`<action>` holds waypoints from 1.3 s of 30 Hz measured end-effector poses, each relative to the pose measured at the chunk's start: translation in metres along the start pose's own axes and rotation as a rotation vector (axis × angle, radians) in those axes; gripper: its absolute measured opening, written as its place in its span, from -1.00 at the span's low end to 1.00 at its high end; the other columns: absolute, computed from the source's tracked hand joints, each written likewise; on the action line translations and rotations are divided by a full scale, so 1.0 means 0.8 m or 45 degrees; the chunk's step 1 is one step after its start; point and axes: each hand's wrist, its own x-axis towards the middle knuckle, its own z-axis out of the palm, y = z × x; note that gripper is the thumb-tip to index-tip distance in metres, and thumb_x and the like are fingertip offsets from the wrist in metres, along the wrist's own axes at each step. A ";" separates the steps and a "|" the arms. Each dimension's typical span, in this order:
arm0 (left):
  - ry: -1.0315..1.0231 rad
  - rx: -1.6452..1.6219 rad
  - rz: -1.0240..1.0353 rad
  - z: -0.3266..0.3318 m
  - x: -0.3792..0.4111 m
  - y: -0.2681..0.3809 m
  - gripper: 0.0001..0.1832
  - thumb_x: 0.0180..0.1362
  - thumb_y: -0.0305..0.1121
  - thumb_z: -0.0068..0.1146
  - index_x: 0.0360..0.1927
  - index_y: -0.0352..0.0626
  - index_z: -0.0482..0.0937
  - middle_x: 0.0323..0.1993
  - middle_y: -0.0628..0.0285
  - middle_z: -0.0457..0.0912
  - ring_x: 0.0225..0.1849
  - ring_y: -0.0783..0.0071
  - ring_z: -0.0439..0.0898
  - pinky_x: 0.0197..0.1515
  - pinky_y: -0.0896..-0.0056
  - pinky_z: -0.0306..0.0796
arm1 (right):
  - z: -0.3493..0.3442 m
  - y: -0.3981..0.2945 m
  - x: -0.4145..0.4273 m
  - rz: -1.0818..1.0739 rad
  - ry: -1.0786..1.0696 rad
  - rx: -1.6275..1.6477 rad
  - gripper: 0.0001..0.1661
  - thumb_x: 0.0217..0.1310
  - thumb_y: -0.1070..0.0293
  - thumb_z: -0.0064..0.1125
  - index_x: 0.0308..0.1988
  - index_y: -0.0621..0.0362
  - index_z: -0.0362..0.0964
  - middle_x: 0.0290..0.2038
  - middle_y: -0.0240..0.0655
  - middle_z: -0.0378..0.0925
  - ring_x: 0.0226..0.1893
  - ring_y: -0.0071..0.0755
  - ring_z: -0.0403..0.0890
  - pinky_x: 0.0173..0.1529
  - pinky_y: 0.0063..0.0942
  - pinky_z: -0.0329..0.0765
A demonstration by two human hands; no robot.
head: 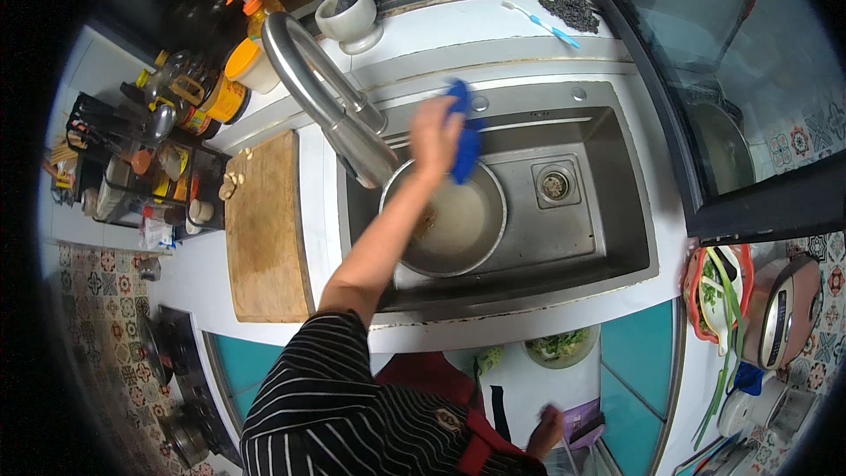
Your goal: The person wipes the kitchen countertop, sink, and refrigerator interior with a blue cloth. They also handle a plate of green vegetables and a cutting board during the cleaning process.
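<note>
My left hand [433, 135] grips a blue cloth [468, 145], both blurred by motion. They are above the far rim of a metal pot [500, 225] in the stainless steel sink [548, 244]. Cloudy liquid [462, 218] lies in the pot, with brown bits partly hidden by my forearm. Just left of that hand, the head of a curved steel faucet [363, 152] points down toward the pot. My right hand [547, 430] hangs low beside my body, blurred and apart from the sink; its fingers are unclear.
A wooden cutting board [268, 231] with several pale cloves lies left of the sink. Behind stand a mortar [350, 23] and a toothbrush [542, 24]. An open window frame [651, 86] juts in at right, above a red-rimmed bowl [692, 277]. Below sits a bowl of greens [562, 347].
</note>
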 end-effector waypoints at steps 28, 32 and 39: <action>-0.180 0.200 0.058 0.373 0.064 0.106 -0.76 -0.03 -0.33 0.06 -0.26 -0.14 0.51 -0.29 0.15 0.49 -0.23 0.12 0.42 -0.26 0.11 0.31 | 0.040 -0.248 0.326 -0.718 0.366 -0.738 -0.79 0.00 0.34 0.02 -0.29 0.05 0.48 -0.25 -0.31 0.45 -0.02 -0.22 0.34 0.23 -0.03 0.01; -0.172 -0.383 0.388 0.378 0.090 0.155 -0.87 -0.03 -0.36 0.04 -0.39 -0.09 0.54 -0.42 0.22 0.52 -0.26 0.20 0.45 -0.19 0.16 0.33 | 0.041 -0.251 0.330 -0.699 0.363 -0.690 -0.82 -0.03 0.36 0.02 -0.34 0.06 0.49 -0.29 -0.32 0.45 -0.04 -0.21 0.35 0.23 -0.03 0.02; -0.626 -0.032 0.972 0.557 0.109 0.176 -0.72 0.11 -0.12 -0.07 -0.33 -0.02 0.61 -0.26 0.27 0.57 -0.07 0.28 0.47 0.08 0.25 0.26 | 0.040 -0.240 0.328 -0.713 0.383 -0.612 -0.86 0.02 0.41 -0.01 -0.38 0.07 0.48 -0.34 -0.35 0.49 -0.04 -0.24 0.38 0.25 -0.11 0.00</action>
